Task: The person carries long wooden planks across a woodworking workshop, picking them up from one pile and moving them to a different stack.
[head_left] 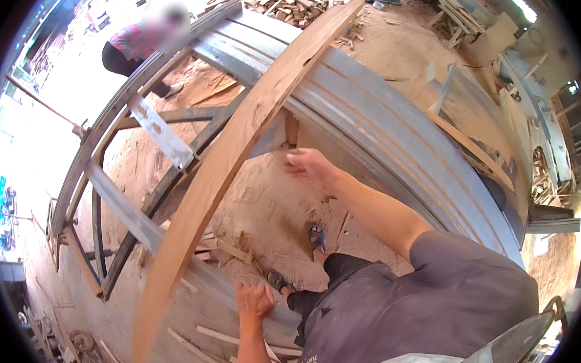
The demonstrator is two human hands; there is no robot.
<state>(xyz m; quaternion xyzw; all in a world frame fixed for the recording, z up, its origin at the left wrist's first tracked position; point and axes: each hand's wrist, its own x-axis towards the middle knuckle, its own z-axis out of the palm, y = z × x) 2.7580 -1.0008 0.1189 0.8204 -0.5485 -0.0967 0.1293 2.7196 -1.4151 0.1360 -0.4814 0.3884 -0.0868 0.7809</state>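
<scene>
A long, wide wooden plank (236, 151) lies slantwise across the metal machine table (379, 121) and over an open metal frame (166, 188), its near end at the lower left. My right hand (308, 165) hangs in the air just right of the plank, near the table's edge. Its fingers are loosely bent and apart, slightly blurred, with nothing visible in them. Low on the left, my left hand (254, 300) is held apart from the plank. Those fingers are curled in, and nothing shows in them.
A person (132, 48) bends beside the frame's far side. Offcuts (281, 4) are heaped beyond the table. Thin wood strips (213, 337) lie on the dusty floor at the lower left. More boards (472, 145) lean at the right.
</scene>
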